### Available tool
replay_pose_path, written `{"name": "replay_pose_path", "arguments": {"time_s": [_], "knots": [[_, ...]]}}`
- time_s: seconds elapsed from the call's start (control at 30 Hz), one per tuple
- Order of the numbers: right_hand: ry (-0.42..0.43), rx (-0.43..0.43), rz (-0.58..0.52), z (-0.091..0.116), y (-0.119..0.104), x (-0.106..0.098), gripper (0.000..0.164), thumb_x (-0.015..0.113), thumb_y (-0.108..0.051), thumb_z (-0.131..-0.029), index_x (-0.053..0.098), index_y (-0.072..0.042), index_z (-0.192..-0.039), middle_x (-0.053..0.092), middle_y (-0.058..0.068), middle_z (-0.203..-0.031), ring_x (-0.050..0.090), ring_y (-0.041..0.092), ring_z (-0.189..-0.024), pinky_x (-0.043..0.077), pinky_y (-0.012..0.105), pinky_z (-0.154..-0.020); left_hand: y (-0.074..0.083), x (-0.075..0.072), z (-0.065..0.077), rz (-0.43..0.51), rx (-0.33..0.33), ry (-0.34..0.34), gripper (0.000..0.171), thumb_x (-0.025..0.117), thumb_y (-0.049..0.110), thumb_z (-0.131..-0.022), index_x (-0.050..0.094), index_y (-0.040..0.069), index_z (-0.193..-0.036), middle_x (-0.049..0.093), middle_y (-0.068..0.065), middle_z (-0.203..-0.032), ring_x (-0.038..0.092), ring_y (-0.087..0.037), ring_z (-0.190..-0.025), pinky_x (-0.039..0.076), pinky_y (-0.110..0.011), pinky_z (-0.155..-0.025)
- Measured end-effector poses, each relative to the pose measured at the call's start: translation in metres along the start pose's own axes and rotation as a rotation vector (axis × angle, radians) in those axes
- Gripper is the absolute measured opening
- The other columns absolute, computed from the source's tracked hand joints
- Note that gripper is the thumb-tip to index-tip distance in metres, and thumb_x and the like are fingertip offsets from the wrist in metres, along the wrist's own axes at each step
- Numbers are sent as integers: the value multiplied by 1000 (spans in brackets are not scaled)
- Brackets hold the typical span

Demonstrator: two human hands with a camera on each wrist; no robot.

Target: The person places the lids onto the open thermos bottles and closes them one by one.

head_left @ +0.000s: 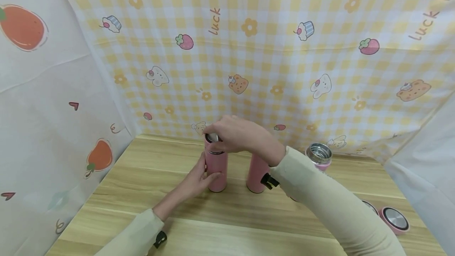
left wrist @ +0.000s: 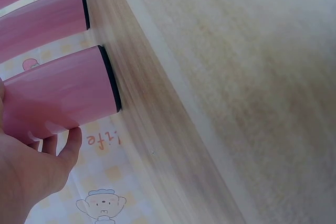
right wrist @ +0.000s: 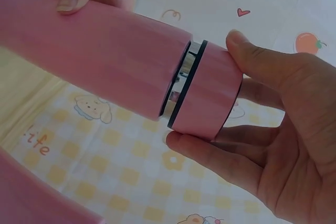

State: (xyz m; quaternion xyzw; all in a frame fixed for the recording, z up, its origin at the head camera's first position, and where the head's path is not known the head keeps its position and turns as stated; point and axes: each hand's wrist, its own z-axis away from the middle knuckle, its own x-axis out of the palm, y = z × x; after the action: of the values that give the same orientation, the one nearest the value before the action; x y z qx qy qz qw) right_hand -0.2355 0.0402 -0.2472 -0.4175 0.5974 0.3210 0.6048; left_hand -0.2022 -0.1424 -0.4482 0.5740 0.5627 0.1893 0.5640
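Note:
A pink thermos bottle (head_left: 217, 169) stands upright on the wooden table. My left hand (head_left: 196, 177) holds its body, thumb on the near side; in the left wrist view the fingers of that hand (left wrist: 37, 169) wrap round the pink wall. Up top, my right hand (head_left: 237, 133) grips the bottle's pink lid (right wrist: 210, 90) between thumb and fingers. A silver band (right wrist: 181, 77) shows between the lid and the body in the right wrist view. Whether the lid's thread is engaged cannot be seen.
Right of the held bottle stands a second pink bottle (head_left: 256, 175), its top hidden by my right arm. Farther right, another bottle (head_left: 318, 154) shows an uncovered silver mouth. Near the table's right edge lies a pink lid (head_left: 395, 219), beside another lid partly behind my sleeve.

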Motion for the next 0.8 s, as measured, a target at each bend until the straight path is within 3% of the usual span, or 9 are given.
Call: {"name": "replay_pose_path", "arguments": {"time_s": [0.23,0.47,0.57,0.67,0.73,0.8], "knots": [[44,84,91,-2,-6,3,30,77,-41,-92,68,-13,-88,52,-5,-62,47,8,-51,41,21,-49,0,2,-1,-19,19,6,94,63,17,-103,-9,23,-162,8,-7,-167,19,-31,-148,33,-59,-110],[63,136,108,-2,-7,6,38,76,-49,-90,61,-15,-83,50,-5,-60,46,9,-51,40,22,-47,0,5,-2,-20,43,39,96,65,4,-100,-8,14,-162,14,-16,-165,27,-38,-144,36,-63,-107],[52,137,99,1,-4,4,43,72,-54,-91,63,-12,-92,49,-4,-62,47,10,-52,41,24,-48,0,5,-2,-18,51,40,97,64,3,-100,-9,14,-162,15,-17,-165,29,-38,-143,37,-62,-106],[34,102,30,5,3,1,48,70,-54,-93,67,-13,-117,56,-4,-73,52,7,-58,45,24,-55,1,4,-2,-24,47,34,94,64,7,-101,-6,17,-163,17,-14,-164,29,-35,-144,39,-59,-106],[18,34,-48,7,8,-1,53,71,-47,-95,62,-14,-136,64,-1,-93,56,8,-66,49,25,-65,1,3,-1,-12,37,26,88,64,11,-102,1,17,-163,22,-12,-163,32,-31,-143,39,-56,-107],[-15,-29,-125,10,13,-3,58,72,-33,-97,53,-16,-149,63,3,-122,60,9,-81,50,25,-76,1,2,-1,1,24,21,81,64,15,-102,7,14,-161,27,-12,-160,34,-29,-142,38,-54,-109]]}}
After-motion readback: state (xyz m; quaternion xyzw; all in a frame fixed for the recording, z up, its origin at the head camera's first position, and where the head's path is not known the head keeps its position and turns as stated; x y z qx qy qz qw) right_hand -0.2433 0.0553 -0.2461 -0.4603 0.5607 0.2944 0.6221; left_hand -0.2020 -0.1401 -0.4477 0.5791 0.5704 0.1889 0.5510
